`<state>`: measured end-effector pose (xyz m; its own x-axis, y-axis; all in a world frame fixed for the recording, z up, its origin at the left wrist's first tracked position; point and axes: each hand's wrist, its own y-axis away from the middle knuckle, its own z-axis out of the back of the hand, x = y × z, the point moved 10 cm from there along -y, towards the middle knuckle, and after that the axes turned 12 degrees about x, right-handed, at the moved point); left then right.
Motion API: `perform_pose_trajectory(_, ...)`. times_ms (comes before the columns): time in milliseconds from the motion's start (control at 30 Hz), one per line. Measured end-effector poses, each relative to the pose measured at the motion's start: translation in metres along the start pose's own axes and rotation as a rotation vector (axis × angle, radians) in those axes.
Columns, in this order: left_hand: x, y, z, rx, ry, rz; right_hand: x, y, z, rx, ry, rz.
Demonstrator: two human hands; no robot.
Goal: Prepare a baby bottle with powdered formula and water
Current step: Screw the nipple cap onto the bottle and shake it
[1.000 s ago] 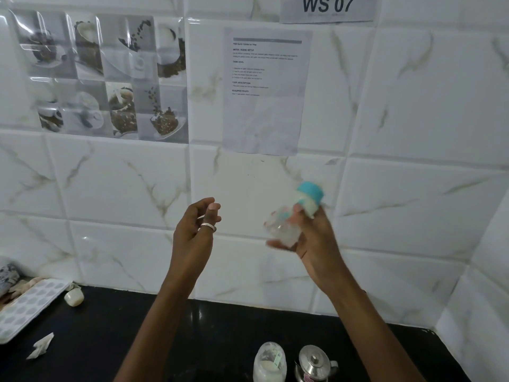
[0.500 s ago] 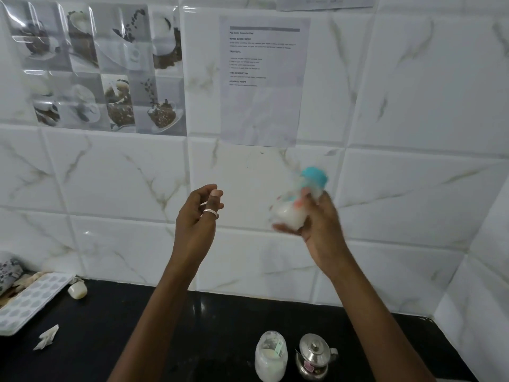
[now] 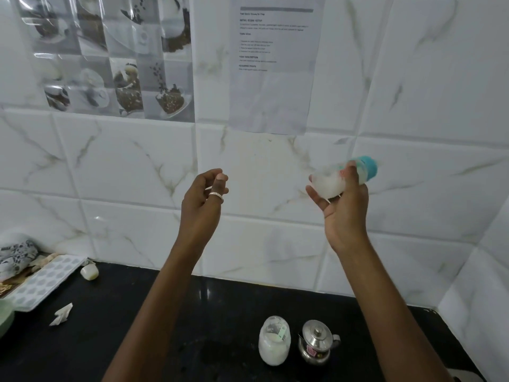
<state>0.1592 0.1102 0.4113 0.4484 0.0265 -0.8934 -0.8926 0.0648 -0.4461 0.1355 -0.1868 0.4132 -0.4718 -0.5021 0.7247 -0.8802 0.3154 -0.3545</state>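
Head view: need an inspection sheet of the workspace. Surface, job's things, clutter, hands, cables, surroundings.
Surface: black countertop.
Job's things: baby bottle, teal cap, tilted, milky white inside; powder jar and steel kettle side by side on the countertop.
Clutter: paper scrap, small white object, patterned tray, cloth, all far left.
Hands: right hand grips the baby bottle; left hand raised, fingers loosely curled, holding nothing.
Cables: nothing seen.
Surroundings: tiled wall with printed sheet and coffee picture panel.
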Motion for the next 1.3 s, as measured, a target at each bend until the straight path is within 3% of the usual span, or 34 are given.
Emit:
perform_pose_trajectory(67, 0.001, -0.001, 0.0, -0.003, 0.003, 0.001, -0.012, 0.007, -0.007, 0.046, 0.057, -0.03)
perform_pose_trajectory(200, 0.002, 0.0, -0.01, 0.023, -0.017, -0.006, -0.047, 0.036, -0.035, 0.396, 0.27, -0.201)
perform_pose_trajectory(367, 0.002, 0.002, -0.008, 0.023, -0.007, -0.01, -0.011, 0.016, -0.02, 0.163, -0.044, -0.027)
perform_pose_trajectory(533, 0.004, 0.002, -0.011, 0.02, -0.008, -0.003, -0.049, 0.04, -0.04, 0.435, 0.213, -0.223)
perform_pose_trajectory(700, 0.006, 0.005, -0.007, 0.017, 0.004, 0.0, -0.021, 0.021, -0.014, 0.166, -0.058, -0.066)
perform_pose_trajectory(767, 0.007, 0.005, -0.008, 0.019, 0.008, 0.002, -0.03, 0.025, -0.018, 0.202, -0.025, -0.086)
perform_pose_trajectory(900, 0.01, 0.005, -0.017, 0.039, -0.011, 0.007, -0.07, 0.051, -0.034, 0.435, 0.199, -0.302)
perform_pose_trajectory(1033, 0.015, 0.008, -0.014, 0.036, 0.006, 0.022, -0.033, 0.026, -0.012, 0.206, -0.125, -0.106)
perform_pose_trajectory(1100, 0.017, 0.008, -0.012, 0.028, 0.009, 0.027, -0.025, 0.022, -0.005, 0.147, -0.157, -0.032)
perform_pose_trajectory(1233, 0.016, 0.007, -0.017, 0.037, 0.008, 0.023, -0.059, 0.041, -0.028, 0.365, 0.154, -0.226)
perform_pose_trajectory(1300, 0.015, 0.007, -0.019, 0.042, 0.005, 0.018, -0.052, 0.04, -0.027, 0.361, 0.115, -0.202)
